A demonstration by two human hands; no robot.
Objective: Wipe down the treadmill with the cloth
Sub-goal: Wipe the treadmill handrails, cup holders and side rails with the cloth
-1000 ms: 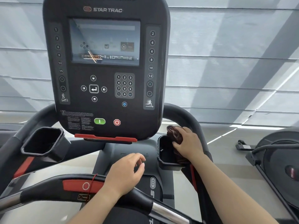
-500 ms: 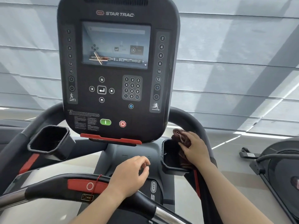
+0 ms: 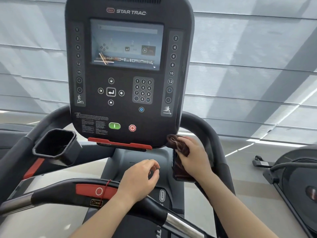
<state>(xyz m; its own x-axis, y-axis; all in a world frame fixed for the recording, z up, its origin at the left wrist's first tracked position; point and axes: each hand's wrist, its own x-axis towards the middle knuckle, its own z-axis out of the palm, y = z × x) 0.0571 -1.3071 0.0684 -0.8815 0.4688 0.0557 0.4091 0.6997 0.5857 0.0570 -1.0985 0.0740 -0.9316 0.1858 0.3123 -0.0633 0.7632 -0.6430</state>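
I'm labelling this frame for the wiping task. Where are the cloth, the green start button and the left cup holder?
cloth (image 3: pixel 178 148), head view, on the bunched brown fabric above the right hand's fingers.
green start button (image 3: pixel 114 126), head view, on its centre.
left cup holder (image 3: pixel 72 151), head view, on its outer right wall.

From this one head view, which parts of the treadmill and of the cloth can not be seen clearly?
- Right cup holder: mostly hidden by the brown cloth and the right hand.
- Cloth: its lower part is behind the hand.
- Warning text on the console: too small to read.
- Screen: washed out by reflections.
- Front handlebar: partly covered by the left hand.
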